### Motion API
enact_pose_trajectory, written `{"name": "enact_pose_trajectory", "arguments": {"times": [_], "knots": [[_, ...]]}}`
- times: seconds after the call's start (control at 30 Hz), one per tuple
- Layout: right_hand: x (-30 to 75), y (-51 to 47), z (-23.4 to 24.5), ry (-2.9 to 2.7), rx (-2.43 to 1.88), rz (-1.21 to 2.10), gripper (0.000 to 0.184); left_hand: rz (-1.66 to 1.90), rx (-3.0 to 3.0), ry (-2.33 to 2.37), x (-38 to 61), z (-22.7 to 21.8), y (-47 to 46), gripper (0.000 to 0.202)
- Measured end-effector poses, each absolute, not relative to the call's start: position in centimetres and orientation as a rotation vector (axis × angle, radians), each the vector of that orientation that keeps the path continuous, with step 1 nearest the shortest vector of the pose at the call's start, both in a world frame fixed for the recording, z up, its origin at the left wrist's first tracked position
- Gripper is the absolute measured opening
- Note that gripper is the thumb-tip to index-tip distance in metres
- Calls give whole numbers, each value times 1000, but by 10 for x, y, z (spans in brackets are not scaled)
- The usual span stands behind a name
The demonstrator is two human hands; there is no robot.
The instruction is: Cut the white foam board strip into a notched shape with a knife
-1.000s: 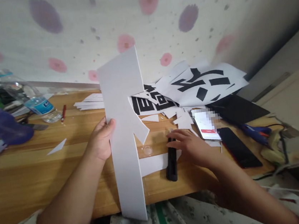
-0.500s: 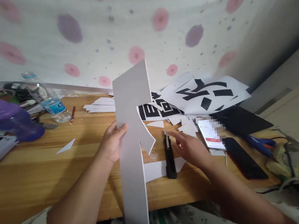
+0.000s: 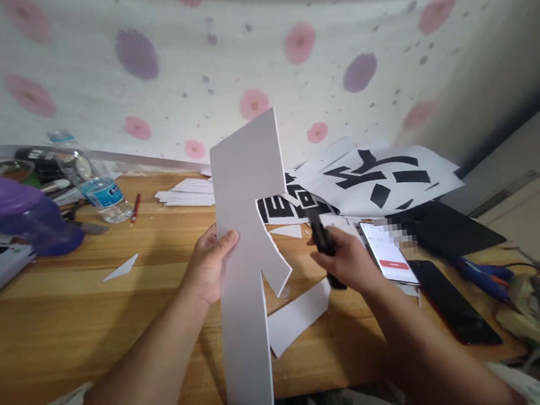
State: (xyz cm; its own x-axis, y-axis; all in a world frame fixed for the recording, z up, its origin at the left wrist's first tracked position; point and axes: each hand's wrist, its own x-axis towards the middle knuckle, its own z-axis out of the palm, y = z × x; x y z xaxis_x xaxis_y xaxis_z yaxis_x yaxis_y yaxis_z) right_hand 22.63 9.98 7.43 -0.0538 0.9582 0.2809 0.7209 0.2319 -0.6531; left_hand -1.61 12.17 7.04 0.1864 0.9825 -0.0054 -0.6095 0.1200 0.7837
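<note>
The left hand [image 3: 211, 261] pinches a tall white board [image 3: 242, 277] up over the table [image 3: 68, 316]; I can't see its bottom end. It hides some printed paper [image 3: 273, 210]. Nearby, the right hand [image 3: 349, 260] squeezes a black cutter [image 3: 323, 238], its tip blurry.

A white board [image 3: 247, 237], notched along its right edge, stands near-upright; the black cutter [image 3: 323, 238], blurred, seems tilted.

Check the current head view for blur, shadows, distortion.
Head view: black cutter blurred in the right hand, while the white board and left hand look sharper; head view: soft shadows on the table, upper right corner dim; head view: blocky pixels over the phone's upper right; head view: edges look stretched, probably wide lens.
</note>
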Motion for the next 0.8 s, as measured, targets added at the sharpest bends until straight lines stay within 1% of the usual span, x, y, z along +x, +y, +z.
{"name": "enact_pose_trajectory", "arguments": {"times": [0.03, 0.07, 0.13, 0.17, 0.23, 0.33, 0.4, 0.53, 0.8], "knots": [[227, 104, 78, -1823, -1382, 416, 10, 1279, 747, 616, -16, 69, 122, 39], [226, 108, 82, -1847, -1221, 392, 12, 1280, 747, 619, -16, 68, 123, 38], [219, 115, 85, -1961, -968, 341, 19, 1281, 746, 648, -15, 66, 123, 39], [215, 117, 85, -2025, -879, 316, 22, 1283, 749, 664, -14, 64, 124, 40], [204, 121, 82, -2113, -778, 268, 18, 1281, 764, 681, -13, 63, 124, 42], [191, 122, 76, -2138, -723, 251, 8, 1277, 785, 681, -11, 62, 123, 45], [187, 121, 74, -2120, -727, 234, 6, 1265, 787, 681, -10, 63, 122, 48], [185, 120, 73, -2104, -749, 226, 11, 1245, 777, 677, -8, 63, 120, 49], [187, 124, 70, -2091, -693, 185, 11, 1220, 804, 653, -3, 64, 115, 44]]}}
